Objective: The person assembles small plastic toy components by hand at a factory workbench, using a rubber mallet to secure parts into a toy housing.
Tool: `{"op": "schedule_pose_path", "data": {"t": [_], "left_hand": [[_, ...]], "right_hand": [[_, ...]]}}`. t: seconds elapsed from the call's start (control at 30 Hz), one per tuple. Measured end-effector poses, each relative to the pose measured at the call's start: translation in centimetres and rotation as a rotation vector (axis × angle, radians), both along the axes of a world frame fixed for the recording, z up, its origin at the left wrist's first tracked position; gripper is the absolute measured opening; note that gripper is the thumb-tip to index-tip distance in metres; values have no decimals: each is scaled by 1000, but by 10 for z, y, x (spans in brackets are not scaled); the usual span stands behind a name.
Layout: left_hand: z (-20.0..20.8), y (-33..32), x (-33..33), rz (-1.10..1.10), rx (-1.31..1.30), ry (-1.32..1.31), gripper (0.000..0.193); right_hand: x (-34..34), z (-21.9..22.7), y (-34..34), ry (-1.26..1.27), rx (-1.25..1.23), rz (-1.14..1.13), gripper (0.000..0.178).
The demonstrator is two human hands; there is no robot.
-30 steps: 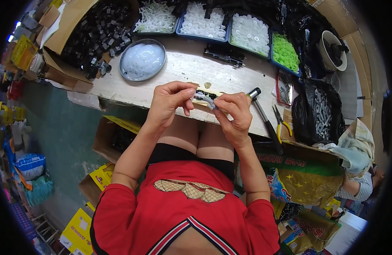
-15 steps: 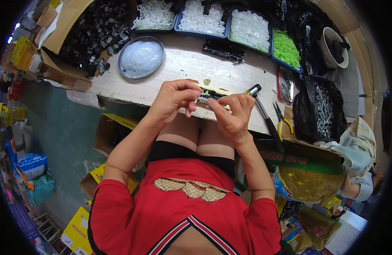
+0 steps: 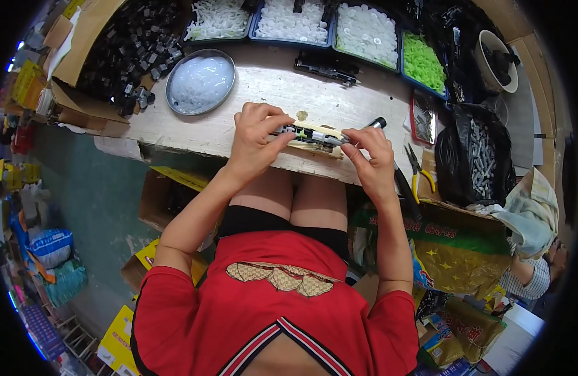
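A long, narrow black housing (image 3: 310, 136) with white, grey and bright green small parts inside lies by the front edge of the white workbench. Under and behind it shows a cream-coloured strip (image 3: 320, 127). My left hand (image 3: 254, 141) pinches the housing's left end between thumb and fingers. At the opposite end, the thumb and fingers of my right hand (image 3: 375, 160) close on its grey tip; the exact contact is partly covered by the fingers. A hammer (image 3: 405, 191) with a black handle lies just beyond my right hand, its head partly hidden.
Trays of white pieces (image 3: 292, 24), translucent discs (image 3: 367, 37) and green pieces (image 3: 424, 62) line the back. A round dish of clear gel (image 3: 201, 83) sits left, near a carton of black parts (image 3: 135, 53). Yellow-handled pliers (image 3: 420, 172) and a black bag of metal parts (image 3: 480, 160) lie right.
My hands were close together over the middle of the housing. Now they have spread to its two ends, leaving its middle visible. The right hand has moved right, over part of the hammer.
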State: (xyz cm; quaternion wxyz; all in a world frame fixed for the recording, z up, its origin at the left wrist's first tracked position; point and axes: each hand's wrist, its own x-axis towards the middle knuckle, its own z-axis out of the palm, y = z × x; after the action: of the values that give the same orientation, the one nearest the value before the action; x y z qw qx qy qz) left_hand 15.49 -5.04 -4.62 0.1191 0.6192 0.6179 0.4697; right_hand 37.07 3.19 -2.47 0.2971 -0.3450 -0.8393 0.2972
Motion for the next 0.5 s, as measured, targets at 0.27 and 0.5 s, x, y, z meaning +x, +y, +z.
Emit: {"op": "schedule_pose_path", "data": {"t": [0.27, 0.5], "left_hand": [[-12, 11, 12, 6, -39, 153, 27], [-14, 12, 12, 2, -92, 107, 28]], "right_hand": [[-7, -4, 5, -88, 147, 7, 17], [-15, -4, 5, -100, 181, 31, 18]]}}
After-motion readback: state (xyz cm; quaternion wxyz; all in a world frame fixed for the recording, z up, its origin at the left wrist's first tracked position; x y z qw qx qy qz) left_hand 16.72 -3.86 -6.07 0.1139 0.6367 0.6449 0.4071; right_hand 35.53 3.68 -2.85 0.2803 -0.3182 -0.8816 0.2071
